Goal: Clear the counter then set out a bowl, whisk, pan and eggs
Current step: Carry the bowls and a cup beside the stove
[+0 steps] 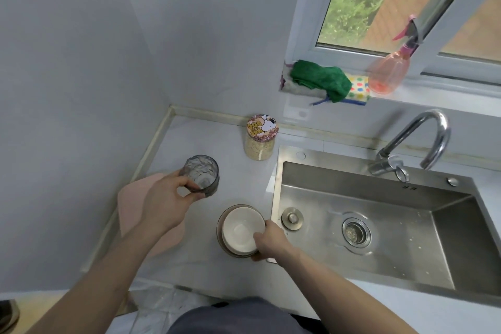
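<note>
Clearing stage, both hands busy at once. Left hand (162, 203) is holding a grey textured glass (202, 175) by its lower side wall, grip closed round it with thumb and fingers; glass is upright, mouth up, and looks empty. Can't tell if it's lifted or just sitting on the tabletop (217, 149). The side hold is likely for carrying it off level.

Right hand (271, 238) is pinching the near-right rim of the stacked bowls (242, 230): a white bowl is nested in a darker outer dish or bowl, thumb inside the rim, fingers under the edge. Grip is closed on the stack, which is sitting on the tabletop just beside the sink (366, 225) edge. The rim pinch probably takes both pieces in one lift.

A pink mat (130, 198) is lying flat under the left forearm. A lidded jar of grains with a cartoon lid (261, 138) is standing at the back by the wall, untouched and apart from both hands. The sink is empty apart from the strainer; the loose plug (292, 218) is resting on its ledge.

Whisk, pan and eggs are not in view. Whether this stack supplies the bowl for setting out can't be told. Judging the task as early: jar and mat still to go.
</note>
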Demonstrator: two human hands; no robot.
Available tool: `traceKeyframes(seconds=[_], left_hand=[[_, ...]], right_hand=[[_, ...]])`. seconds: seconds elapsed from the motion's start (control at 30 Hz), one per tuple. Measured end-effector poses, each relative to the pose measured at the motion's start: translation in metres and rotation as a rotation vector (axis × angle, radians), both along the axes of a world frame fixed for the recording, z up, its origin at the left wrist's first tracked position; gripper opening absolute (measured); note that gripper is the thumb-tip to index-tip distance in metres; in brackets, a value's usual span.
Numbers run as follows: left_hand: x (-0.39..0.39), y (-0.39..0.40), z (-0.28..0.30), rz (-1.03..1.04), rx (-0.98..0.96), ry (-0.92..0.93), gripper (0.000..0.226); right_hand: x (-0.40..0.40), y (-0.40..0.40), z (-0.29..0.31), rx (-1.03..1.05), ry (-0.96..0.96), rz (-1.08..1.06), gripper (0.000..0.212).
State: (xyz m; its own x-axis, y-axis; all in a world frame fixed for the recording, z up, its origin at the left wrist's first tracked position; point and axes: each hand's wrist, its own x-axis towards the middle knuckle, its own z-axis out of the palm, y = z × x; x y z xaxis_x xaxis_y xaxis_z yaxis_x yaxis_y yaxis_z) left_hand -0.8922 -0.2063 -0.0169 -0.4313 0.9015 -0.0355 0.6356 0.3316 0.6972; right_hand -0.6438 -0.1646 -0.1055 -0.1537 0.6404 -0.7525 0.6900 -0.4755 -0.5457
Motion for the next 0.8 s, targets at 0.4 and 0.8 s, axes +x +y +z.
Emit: traceKeyframes(seconds=[0.4, 0.8], left_hand=[[-0.010, -0.002, -0.009, -0.008, -0.031, -0.024, 0.017], [-0.005, -0.015, -0.013, 0.034, -0.005, -0.056, 0.018]], right_hand=[[0.001, -0.002, 0.005, 0.009, -0.003, -0.014, 0.034], [-0.004, 0.003, 0.003, -0.088, 0.046, -0.023, 0.039]])
